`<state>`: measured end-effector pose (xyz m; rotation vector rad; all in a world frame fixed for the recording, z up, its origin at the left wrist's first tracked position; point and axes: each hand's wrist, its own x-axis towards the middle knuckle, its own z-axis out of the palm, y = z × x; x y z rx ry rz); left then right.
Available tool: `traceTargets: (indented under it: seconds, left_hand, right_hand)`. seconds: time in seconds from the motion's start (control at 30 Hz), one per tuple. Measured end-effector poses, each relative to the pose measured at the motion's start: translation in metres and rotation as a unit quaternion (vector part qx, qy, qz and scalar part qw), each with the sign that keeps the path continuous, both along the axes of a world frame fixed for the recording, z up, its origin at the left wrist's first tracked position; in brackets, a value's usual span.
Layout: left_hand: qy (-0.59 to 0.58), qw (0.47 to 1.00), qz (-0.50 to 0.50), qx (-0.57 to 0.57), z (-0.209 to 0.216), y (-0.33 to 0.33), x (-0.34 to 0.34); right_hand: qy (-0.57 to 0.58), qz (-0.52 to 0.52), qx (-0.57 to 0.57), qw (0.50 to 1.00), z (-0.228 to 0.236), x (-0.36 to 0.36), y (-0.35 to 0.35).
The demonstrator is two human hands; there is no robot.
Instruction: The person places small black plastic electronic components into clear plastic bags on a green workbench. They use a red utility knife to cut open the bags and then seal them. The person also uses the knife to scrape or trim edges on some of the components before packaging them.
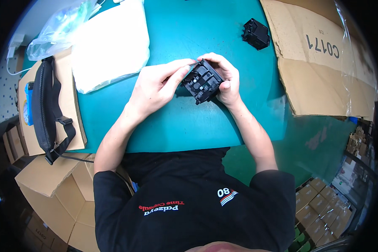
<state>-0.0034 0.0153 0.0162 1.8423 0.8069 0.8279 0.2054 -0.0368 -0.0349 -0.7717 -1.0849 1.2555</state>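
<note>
A black plastic housing [203,82], boxy and with moulded ribs and slots on the side facing me, is held up over the green-blue table [172,126]. My right hand [227,80] wraps round its right side, thumb at the lower right edge and fingers behind the top. At the upper left corner my left hand [159,84] has thumb and index finger pinched together against the housing's edge. Whether a small part sits between those fingertips is hidden. Another black plastic housing [256,34] lies on the table at the far right, touched by neither hand.
A white bag [111,46] lies at the far left, with clear plastic film [61,35] beside it. On cardboard at the left rests a black belt bag [46,105] near a blue object [28,103]. An open carton [319,59] borders the right; another carton [63,197] stands below left.
</note>
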Motion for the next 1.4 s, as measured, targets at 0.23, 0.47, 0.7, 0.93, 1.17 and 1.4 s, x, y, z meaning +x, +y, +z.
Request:
traceTargets:
  seconds: [0.23, 0.47, 0.7, 0.93, 1.17, 1.4]
  left_hand:
    - [0.023, 0.999, 0.005, 0.029, 0.001, -0.001, -0.002]
    - [0.002, 0.994, -0.003, 0.107, -0.005, 0.000, -0.005]
    - [0.014, 0.994, -0.026, 0.107, -0.002, 0.002, -0.009]
    - [0.074, 0.978, -0.018, 0.192, -0.003, -0.001, -0.013]
    - [0.100, 0.982, 0.025, 0.157, 0.019, -0.009, -0.020]
    - [0.144, 0.968, 0.032, 0.204, 0.021, -0.020, -0.022]
  right_hand:
    - [-0.011, 0.000, -0.001, 1.000, -0.003, 0.002, -0.001]
    - [-0.003, 0.009, -0.015, 1.000, -0.007, 0.001, -0.003]
    - [-0.003, 0.012, -0.005, 1.000, -0.007, -0.001, -0.003]
    - [-0.005, 0.007, -0.018, 1.000, -0.002, -0.002, -0.002]
    - [-0.054, -0.051, 0.170, 0.983, -0.002, 0.009, 0.016]
    - [-0.120, -0.043, 0.265, 0.956, -0.005, 0.012, 0.023]
